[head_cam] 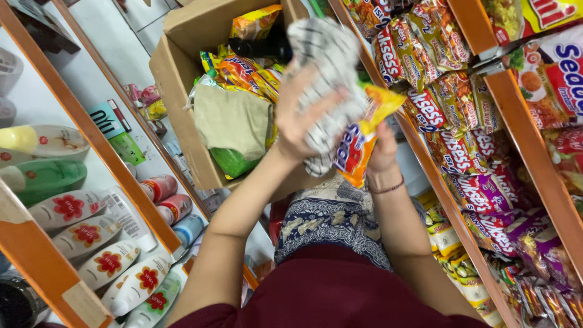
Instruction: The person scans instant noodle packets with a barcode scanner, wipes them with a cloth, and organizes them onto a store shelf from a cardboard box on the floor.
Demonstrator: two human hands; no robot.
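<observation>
My left hand grips a white cloth with thin dark checks and presses it against an orange and yellow noodle packet. My right hand holds that packet from below, its fingers mostly hidden behind it; a thin bracelet circles the wrist. Both hands hover over the near edge of an open cardboard box. Several orange and yellow snack packets, a brown paper bag, a green bag and a dark bottle lie inside the box.
Wooden shelves on the right are packed with rows of noodle packets. On the left, glass shelves with orange frames carry white and green bottles and small cans. My patterned lap and dark red top fill the bottom.
</observation>
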